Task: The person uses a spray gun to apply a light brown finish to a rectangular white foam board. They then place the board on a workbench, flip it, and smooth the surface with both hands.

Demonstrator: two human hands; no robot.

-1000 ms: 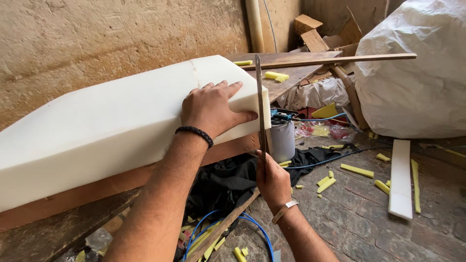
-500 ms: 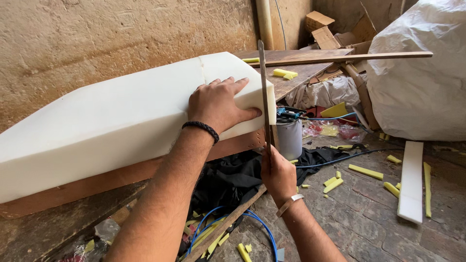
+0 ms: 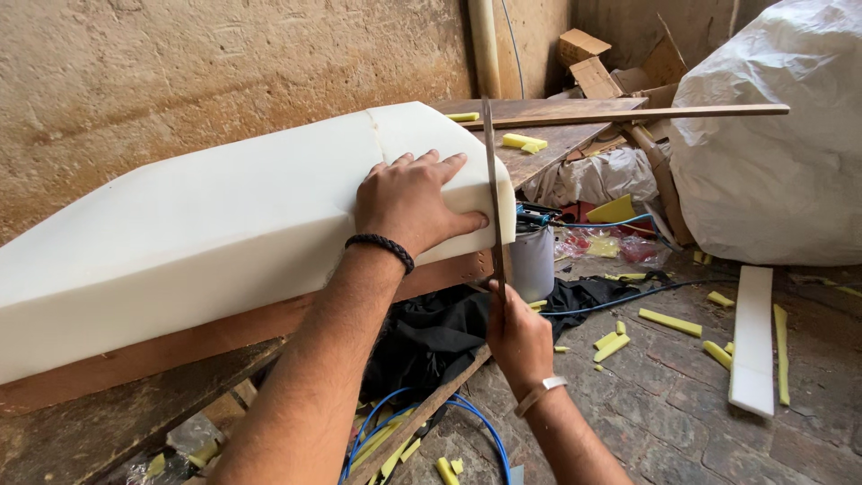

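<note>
- Your left hand point(image 3: 411, 199) lies flat, fingers spread, palm pressed on the near end of the white foam slab point(image 3: 206, 224), a dark braided band at the wrist.
- Your right hand point(image 3: 518, 337) is fisted around the lower end of a long thin blade point(image 3: 491, 180), metal bangle on the wrist.
- Blade stands nearly upright, flat against the slab's cut end face, just beside your left fingertips.
- Slab rests tilted on a wooden board point(image 3: 224, 337), running back toward the rough wall.
- A grey can point(image 3: 533, 260) sits under the slab's end, black cloth point(image 3: 440, 332) beside it.
- Yellow foam offcuts point(image 3: 669, 321) litter the brick floor; a white foam strip point(image 3: 752, 337) lies to the right.
</note>
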